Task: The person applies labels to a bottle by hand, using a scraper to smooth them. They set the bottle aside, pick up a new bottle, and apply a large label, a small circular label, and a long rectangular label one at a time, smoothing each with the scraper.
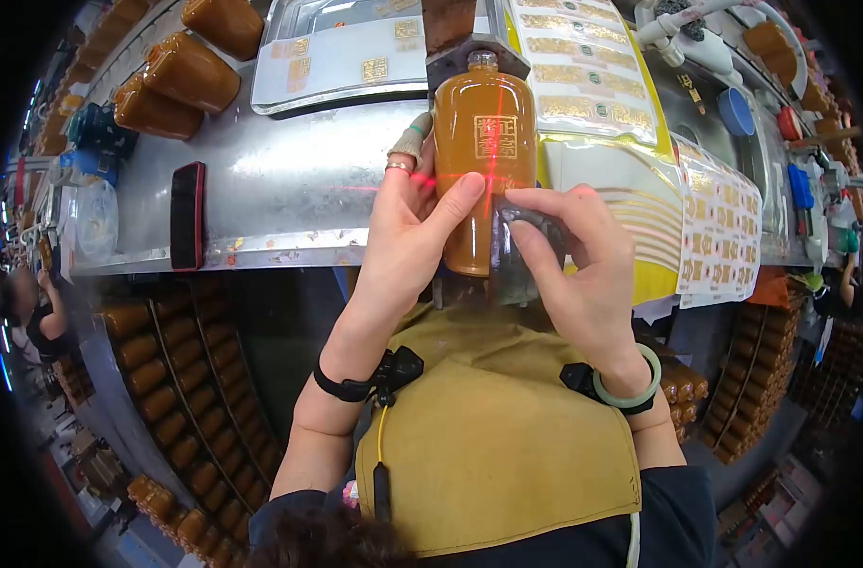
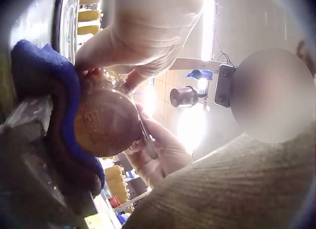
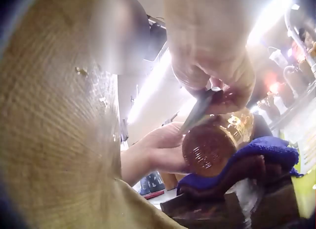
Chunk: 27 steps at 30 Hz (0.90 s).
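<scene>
A glossy amber-brown bottle (image 1: pixel 458 114) with a gold square emblem (image 1: pixel 496 137) lies with its neck pointing away, against a metal stop. Its round base faces the wrist cameras, over a blue cloth (image 3: pixel 269 149) on a support. My left hand (image 1: pixel 401 222) grips the bottle's left side, thumb on its front and the other fingers around the edge; one finger wears a ringed, pale green-tipped cover. At the bottle's lower right, my right hand (image 1: pixel 588 248) pinches a thin, flat grey piece (image 3: pixel 198 113) between thumb and fingers, close against the glass. Red laser lines cross the bottle's front.
Sheets of gold labels (image 1: pixel 592 76) lie right of the bottle, with another label sheet (image 1: pixel 720 222) farther right. Behind is a metal tray (image 1: pixel 332 99) with loose gold labels. Several brown bottles (image 1: pixel 190 71) and a phone (image 1: pixel 187 216) stand or lie on the left.
</scene>
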Motion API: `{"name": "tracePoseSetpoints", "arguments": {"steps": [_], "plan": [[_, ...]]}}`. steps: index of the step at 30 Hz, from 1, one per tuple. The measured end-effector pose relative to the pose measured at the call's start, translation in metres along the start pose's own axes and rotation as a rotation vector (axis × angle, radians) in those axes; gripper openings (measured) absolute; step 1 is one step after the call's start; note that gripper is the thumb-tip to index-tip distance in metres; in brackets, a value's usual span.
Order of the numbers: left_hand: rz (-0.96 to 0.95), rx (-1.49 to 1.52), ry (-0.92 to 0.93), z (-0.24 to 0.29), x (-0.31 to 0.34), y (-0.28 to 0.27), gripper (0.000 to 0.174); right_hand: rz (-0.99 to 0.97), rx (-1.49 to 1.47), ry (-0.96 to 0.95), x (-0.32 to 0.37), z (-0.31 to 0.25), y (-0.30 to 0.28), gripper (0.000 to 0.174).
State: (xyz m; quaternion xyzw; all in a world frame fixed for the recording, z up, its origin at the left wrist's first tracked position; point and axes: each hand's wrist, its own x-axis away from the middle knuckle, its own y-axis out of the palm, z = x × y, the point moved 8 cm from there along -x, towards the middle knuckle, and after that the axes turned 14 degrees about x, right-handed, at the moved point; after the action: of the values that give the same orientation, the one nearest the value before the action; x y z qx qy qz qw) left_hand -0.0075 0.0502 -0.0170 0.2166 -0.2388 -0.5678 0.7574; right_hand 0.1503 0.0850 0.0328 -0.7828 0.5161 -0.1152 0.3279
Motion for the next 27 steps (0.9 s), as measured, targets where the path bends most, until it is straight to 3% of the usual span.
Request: {"name": "tracePoseSetpoints", "arguments": {"steps": [7,9,10,12,13,14,16,18,20,22,24,27], "plan": [[-0.013,-0.040,-0.004,0.000,0.002,0.001,0.070,0.017,0.085,-0.064,-0.003,-0.005,-0.004,0.025],[0.027,0.090,-0.066,0.000,-0.002,-0.014,0.068,-0.063,-0.151,0.023,-0.008,0.014,-0.005,0.022],[0.070,0.220,-0.126,0.000,-0.001,-0.023,0.068,0.001,-0.245,0.091,-0.014,0.028,-0.015,0.021],[0.064,0.111,-0.045,0.012,-0.001,-0.035,0.072,0.122,-0.391,0.131,-0.030,0.050,-0.034,0.019],[0.087,0.085,-0.025,0.015,0.000,-0.038,0.070,0.073,-0.478,0.250,-0.035,0.059,-0.036,0.020],[0.108,0.059,-0.005,0.018,0.000,-0.038,0.069,0.074,-0.479,0.250,-0.041,0.060,-0.035,0.020],[0.112,0.032,-0.014,0.021,0.002,-0.029,0.066,0.051,-0.456,0.109,-0.055,0.050,-0.032,0.021],[0.118,0.005,-0.020,0.016,0.004,-0.023,0.065,0.004,-0.383,0.085,-0.061,0.045,-0.026,0.023],[0.050,0.014,0.020,0.011,0.003,-0.011,0.080,-0.103,-0.307,0.059,-0.069,0.035,-0.017,0.025],[0.031,0.009,0.068,0.009,0.002,0.001,0.085,-0.089,-0.321,0.005,-0.079,0.033,-0.015,0.027],[0.035,-0.056,0.009,0.007,0.002,0.007,0.082,0.079,-0.107,-0.261,-0.083,0.011,-0.027,0.030],[0.032,-0.033,0.041,0.000,-0.002,0.004,0.077,0.094,-0.125,-0.239,-0.085,-0.004,-0.034,0.033]]}}
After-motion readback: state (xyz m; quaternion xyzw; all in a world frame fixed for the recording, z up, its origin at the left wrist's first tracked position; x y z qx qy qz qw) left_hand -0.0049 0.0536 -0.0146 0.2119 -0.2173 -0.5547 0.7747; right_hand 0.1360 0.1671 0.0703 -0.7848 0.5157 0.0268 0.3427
